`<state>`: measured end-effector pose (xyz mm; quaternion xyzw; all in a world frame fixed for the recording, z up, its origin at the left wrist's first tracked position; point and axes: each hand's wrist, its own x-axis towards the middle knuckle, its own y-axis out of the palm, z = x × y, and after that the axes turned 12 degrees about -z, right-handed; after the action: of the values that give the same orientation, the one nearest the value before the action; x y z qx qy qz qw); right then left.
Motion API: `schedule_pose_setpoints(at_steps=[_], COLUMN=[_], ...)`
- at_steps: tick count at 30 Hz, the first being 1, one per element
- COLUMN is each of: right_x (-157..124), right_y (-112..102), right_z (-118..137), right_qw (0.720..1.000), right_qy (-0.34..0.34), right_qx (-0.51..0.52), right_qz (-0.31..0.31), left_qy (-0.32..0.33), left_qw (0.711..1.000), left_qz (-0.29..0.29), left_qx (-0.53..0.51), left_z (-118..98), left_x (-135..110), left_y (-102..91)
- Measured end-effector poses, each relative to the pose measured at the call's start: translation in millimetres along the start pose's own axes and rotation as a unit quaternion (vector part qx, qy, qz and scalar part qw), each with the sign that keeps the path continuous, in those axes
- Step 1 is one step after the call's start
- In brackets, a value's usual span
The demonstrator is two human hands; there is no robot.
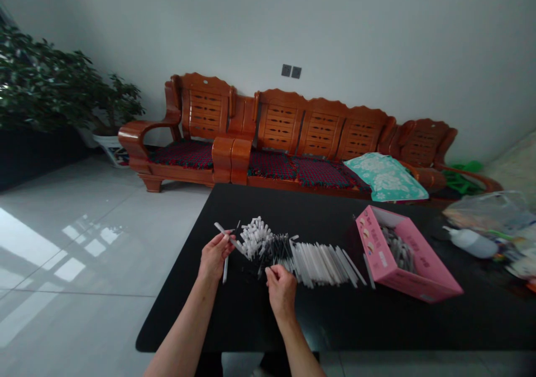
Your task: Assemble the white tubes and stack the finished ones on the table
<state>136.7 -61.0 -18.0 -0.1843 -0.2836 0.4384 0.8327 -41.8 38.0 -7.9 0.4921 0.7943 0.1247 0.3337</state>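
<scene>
My left hand (215, 257) is clamped on a slim white stick (221, 229), above the left part of the black table (251, 327). Its long axis slants, one end pointing left and away from me, the other right and toward me, by the white-tipped pile (256, 236). My right hand's (282, 289) fingers curl near dark thin pieces (280, 248); I cannot tell whether they grip anything. Beyond stands a carved wooden sofa (280, 123) on pale, glossy tiles (121, 287).
</scene>
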Motion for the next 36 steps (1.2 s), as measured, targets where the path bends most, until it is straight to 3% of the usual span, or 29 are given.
schedule_pose_setpoints(at_steps=[4, 10, 15, 21, 25, 28, 31, 36], right_x=[8.9, 13.2, 12.1, 8.3, 15.0, 25.2, 35.1, 43.5], right_y=[1.5, 13.9, 9.7, 2.8, -12.9, -33.1, -54.6, -79.9], right_z=[-3.9, -1.6, 10.2, 29.7, 13.1, -11.9, -36.5, -56.3], right_qw=[0.988, 0.972, 0.984, 0.990, 0.992, 0.994, 0.979, 0.947], right_qy=[-0.033, -0.091, -0.095, -0.108, -0.096, -0.052, 0.022, 0.096], right_qx=[-0.149, -0.218, -0.153, -0.076, -0.070, -0.090, -0.181, -0.284], right_qz=[-0.020, -0.004, -0.008, 0.047, 0.040, -0.018, -0.091, -0.116], left_qy=[-0.016, -0.034, -0.029, -0.040, 0.029, 0.066, 0.049, -0.003], left_qw=[0.999, 0.999, 0.999, 0.999, 0.997, 0.987, 0.994, 0.999], left_qz=[-0.030, -0.027, -0.018, 0.011, -0.070, -0.127, -0.091, 0.037], left_qx=[0.004, 0.021, 0.030, 0.034, -0.034, -0.070, -0.044, 0.020], left_z=[5.0, 7.8, 11.7, 17.2, -2.1, -16.7, -17.1, 1.1], left_x=[-4.6, -9.9, -9.4, -11.8, 1.5, 11.5, 9.4, -11.0], left_y=[0.1, 5.2, 4.5, 8.0, 0.5, -8.1, -9.9, 2.8])
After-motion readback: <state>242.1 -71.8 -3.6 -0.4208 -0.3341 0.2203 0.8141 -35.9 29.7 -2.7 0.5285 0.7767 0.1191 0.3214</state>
